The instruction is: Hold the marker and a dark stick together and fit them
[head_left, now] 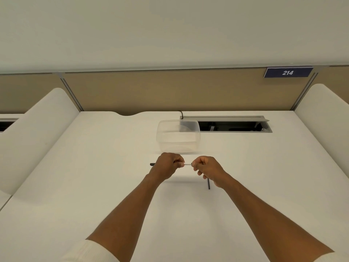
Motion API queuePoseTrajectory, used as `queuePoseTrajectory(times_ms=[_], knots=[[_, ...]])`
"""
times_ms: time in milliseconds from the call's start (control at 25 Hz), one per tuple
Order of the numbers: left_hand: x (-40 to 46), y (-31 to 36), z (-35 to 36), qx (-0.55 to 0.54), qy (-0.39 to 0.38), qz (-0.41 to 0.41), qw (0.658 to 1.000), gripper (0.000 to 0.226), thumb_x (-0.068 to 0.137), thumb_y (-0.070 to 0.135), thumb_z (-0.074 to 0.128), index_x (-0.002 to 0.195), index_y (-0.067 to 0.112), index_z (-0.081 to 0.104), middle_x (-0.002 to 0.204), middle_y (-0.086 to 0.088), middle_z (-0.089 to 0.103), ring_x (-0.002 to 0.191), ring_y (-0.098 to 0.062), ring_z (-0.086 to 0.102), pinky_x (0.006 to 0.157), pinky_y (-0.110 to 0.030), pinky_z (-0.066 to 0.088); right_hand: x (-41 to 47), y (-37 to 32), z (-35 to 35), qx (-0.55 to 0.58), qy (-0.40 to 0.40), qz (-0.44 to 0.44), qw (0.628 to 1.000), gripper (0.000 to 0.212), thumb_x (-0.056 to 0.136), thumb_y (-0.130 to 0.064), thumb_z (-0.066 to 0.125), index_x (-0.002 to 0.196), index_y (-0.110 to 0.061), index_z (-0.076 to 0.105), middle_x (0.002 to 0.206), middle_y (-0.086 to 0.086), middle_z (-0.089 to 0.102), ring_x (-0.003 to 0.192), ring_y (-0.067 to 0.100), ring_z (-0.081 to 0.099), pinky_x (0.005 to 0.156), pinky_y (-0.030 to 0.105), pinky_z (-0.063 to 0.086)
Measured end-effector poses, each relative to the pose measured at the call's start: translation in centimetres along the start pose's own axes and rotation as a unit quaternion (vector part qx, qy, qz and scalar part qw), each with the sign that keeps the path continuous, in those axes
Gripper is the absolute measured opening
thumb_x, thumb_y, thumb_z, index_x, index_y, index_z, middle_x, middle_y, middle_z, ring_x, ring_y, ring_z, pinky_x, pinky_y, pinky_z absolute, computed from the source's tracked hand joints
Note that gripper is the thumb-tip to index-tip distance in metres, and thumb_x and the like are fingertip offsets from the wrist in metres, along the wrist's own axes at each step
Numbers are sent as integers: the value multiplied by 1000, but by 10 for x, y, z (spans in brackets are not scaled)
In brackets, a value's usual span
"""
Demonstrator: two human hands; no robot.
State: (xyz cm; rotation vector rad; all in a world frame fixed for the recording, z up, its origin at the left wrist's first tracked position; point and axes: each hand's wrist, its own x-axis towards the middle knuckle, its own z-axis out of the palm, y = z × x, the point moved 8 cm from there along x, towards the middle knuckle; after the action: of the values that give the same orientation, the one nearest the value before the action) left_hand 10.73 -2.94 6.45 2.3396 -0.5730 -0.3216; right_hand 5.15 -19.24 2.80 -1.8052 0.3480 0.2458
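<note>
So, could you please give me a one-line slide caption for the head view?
Both hands, left hand and right hand, grip one pen before a clear container.

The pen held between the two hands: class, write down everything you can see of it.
The pen is thin, lying level, left to right, above the white desk. A short white stretch shows between the hands; a dark end pokes out past the left hand. The left hand grips it in curled fingers, and the right hand pinches its other end. The rest is hidden. It sits in front of the clear plastic container, apart from it.
</note>
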Motion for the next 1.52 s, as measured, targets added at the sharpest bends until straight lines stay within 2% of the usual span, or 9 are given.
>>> queuePoseTrajectory(times_ms=[80, 240, 440, 640, 800, 1000, 1200, 1400, 1520], knots=[[-1, 0, 0, -5, 2, 0, 1000, 8, 85, 20, 67, 80, 22, 72, 76, 4, 69, 71, -12, 57, 67, -28, 45, -1, -1, -1, 16, 10, -8, 1000, 9, 83, -27, 70, 83, -18, 71, 75, -4, 69, 64, 12, 61, 53, 27, 44], [-1, 4, 0, 2, 0, 5, 1000, 8, 85, 20, 66, 80, 22, 72, 75, 4, 69, 72, -14, 59, 67, -29, 46, -2, 1, -1, -14, 11, 27, 999, 36, 90, -45, 59, 75, -15, 72, 68, -3, 70, 57, 12, 57, 50, 25, 41], [-1, 3, 0, 10, -3, 4, 1000, 8, 86, 20, 66, 82, 21, 72, 76, 3, 70, 75, -16, 61, 70, -34, 49, -1, -2, 0, 14, 10, -5, 1000, 8, 85, -23, 69, 83, -16, 70, 75, -2, 67, 66, 14, 60, 54, 27, 44], [-2, 5, -2, 11, 4, 9, 1000, 8, 86, 19, 66, 82, 20, 73, 76, 4, 70, 73, -14, 59, 69, -32, 47, -1, -1, 0, -20, 12, 18, 1000, 32, 92, -41, 59, 75, -16, 71, 68, -3, 69, 60, 13, 57, 52, 25, 41], [-2, 4, -1, 10, 2, 3, 1000, 8, 86, 20, 66, 82, 20, 73, 74, 5, 68, 71, -13, 58, 67, -31, 45, 0, -3, 0, 6, 9, -17, 1000, 5, 87, -21, 67, 83, -17, 68, 77, -1, 66, 66, 14, 60, 55, 27, 45], [-2, 6, -1, 8, 4, 6, 1000, 8, 86, 20, 67, 81, 21, 72, 75, 6, 69, 71, -13, 58, 67, -29, 46, 0, -4, -1, -35, 5, 16, 999, 36, 90, -46, 59, 74, -16, 70, 66, -4, 67, 59, 13, 57, 50, 25, 41], [0, 6, -1, 12, 4, 6, 1000, 8, 87, 21, 67, 81, 21, 72, 75, 1, 70, 72, -17, 59, 67, -32, 46, 1, -5, -3, -2, 20, -21, 1000, 9, 86, -25, 70, 85, -16, 68, 76, -1, 66, 66, 14, 61, 55, 27, 46], [1, 6, -2, 12, 2, 6, 1000, 9, 87, 19, 65, 82, 19, 72, 77, 0, 71, 74, -18, 60, 67, -32, 46, 1, -4, -3, -40, 6, 13, 999, 32, 91, -42, 59, 74, -17, 71, 67, -4, 69, 61, 13, 59, 54, 26, 42], [0, 6, -1, 8, 2, 4, 1000, 8, 87, 20, 66, 82, 20, 72, 75, 2, 69, 70, -14, 56, 63, -28, 43, 2, -5, -3, -26, 12, -19, 999, 8, 87, -22, 67, 80, -18, 68, 73, -2, 66, 64, 13, 60, 54, 26, 44]])
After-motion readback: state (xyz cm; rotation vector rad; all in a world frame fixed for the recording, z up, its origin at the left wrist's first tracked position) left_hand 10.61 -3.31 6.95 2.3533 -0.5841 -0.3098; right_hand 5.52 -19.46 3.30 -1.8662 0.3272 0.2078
